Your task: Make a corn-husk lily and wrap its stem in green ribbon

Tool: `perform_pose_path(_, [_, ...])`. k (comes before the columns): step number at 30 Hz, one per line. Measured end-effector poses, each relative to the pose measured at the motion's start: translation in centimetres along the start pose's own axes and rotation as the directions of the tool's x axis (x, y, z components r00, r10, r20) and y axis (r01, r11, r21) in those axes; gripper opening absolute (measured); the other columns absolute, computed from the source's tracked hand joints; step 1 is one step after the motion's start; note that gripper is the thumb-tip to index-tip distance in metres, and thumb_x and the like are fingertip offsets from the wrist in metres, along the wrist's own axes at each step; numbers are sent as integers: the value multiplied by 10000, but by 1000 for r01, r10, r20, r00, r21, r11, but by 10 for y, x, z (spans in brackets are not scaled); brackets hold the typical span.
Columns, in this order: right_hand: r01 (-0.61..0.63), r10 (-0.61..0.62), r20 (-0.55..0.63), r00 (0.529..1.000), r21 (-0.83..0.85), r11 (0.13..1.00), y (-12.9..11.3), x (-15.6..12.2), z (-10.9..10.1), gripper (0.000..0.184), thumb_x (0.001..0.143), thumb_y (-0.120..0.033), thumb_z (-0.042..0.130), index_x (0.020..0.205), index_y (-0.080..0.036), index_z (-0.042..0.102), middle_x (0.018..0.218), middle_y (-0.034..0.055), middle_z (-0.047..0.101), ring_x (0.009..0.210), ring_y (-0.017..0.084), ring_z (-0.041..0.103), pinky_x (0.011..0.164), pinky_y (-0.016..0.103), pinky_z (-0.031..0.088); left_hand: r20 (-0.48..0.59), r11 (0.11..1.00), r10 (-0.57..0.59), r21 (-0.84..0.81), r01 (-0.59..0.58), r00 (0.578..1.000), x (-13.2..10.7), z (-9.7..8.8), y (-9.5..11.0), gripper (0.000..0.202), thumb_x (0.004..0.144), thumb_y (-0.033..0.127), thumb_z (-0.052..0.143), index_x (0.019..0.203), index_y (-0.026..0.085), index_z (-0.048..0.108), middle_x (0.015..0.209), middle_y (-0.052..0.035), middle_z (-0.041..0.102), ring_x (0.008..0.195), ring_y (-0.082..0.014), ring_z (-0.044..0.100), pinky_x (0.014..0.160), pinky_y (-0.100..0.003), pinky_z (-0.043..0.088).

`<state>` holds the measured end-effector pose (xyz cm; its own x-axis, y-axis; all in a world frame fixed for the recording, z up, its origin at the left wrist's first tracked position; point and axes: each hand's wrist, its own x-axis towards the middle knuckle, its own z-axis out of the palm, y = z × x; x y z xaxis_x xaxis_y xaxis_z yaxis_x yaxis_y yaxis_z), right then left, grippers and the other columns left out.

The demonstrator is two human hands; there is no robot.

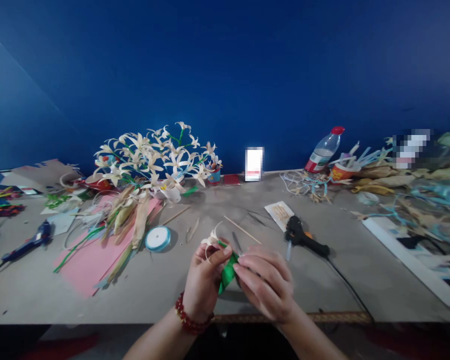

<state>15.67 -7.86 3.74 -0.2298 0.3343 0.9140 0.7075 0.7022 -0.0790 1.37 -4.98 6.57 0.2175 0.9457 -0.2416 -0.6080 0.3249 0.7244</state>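
My left hand (205,280) is closed around the stem of a small flower, with a bracelet of red beads (194,320) at its wrist. Pale curled petals of that flower (212,241) stick out above the thumb. A shiny green strip (228,275) hangs between my two hands, just above the table's near part. Pinched fingers of my right hand (267,280) meet the strip at its right edge, close to the stem. Most of the stem is hidden by my fingers. Behind my hands lie a thin wooden stick (243,230) and a dark slim tool (237,242).
A black glue gun (307,240) rests at right, its cord running to the front edge. Blue ribbon on a spool (158,238) and pink paper (86,265) lie left. Pale flowers (138,157) stand at the back. A bottle (324,150) leans near the wall.
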Motion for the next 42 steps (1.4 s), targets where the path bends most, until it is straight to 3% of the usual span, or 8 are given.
perform_pose_path(7, [-245,268,-101,958,196,950,-13,12,-4,268,831,-64,592,1034,-229,650,881,75,695,788,220,667,726,415,570,34,961,208,177,-211,977,-4,-8,-3,133,667,207,832,709,186,708,788,-11,701,793,-151,632,769,-253,492])
perform_pose_path(12, [-459,499,-2,867,387,799,-20,12,-6,234,857,-36,547,975,-226,616,943,73,671,877,202,662,763,343,547,68,925,259,270,-268,963,-6,-14,-3,120,673,228,839,722,195,735,790,-28,717,805,-172,627,771,-264,489])
perform_pose_path(16, [-648,713,130,689,551,526,-24,10,-6,57,921,-198,577,895,-220,622,915,65,664,855,191,653,712,285,533,126,907,249,318,-277,960,-5,-17,-1,81,705,227,814,743,193,752,780,-39,712,776,-183,626,739,-281,494])
perform_pose_path(21, [-712,832,404,380,702,-15,-24,15,-3,203,848,-369,700,805,-196,603,835,22,622,628,108,540,537,195,439,247,900,239,307,-309,939,-4,-15,6,26,744,199,779,734,196,755,808,-49,684,790,-192,614,753,-301,497])
perform_pose_path(26, [-637,791,572,219,698,-328,-25,22,-2,277,732,-334,805,735,-190,569,734,-16,582,607,104,532,560,198,436,320,927,181,262,-270,930,-2,-10,12,43,734,187,784,711,184,747,840,-47,614,770,-176,585,686,-279,501])
perform_pose_path(31, [-535,673,725,145,630,-563,-30,24,-1,305,725,-325,812,760,-201,535,728,-26,629,594,118,613,591,220,470,367,966,97,191,-177,925,-2,-15,11,59,732,211,783,722,172,741,882,-42,564,635,-141,590,529,-268,506])
perform_pose_path(37, [-445,552,829,93,530,-722,-34,23,4,276,717,-281,830,787,-186,580,705,-16,678,542,104,629,589,218,495,398,971,62,189,-148,915,-2,-21,11,91,732,236,783,735,164,727,966,-68,596,475,-105,610,376,-228,462])
perform_pose_path(42, [-410,506,855,117,506,-759,-39,26,6,254,705,-273,843,761,-150,628,610,-8,649,514,98,598,572,221,502,419,982,-4,172,-75,908,-3,-19,14,195,716,306,808,731,157,682,646,-44,615,401,-136,606,334,-206,434])
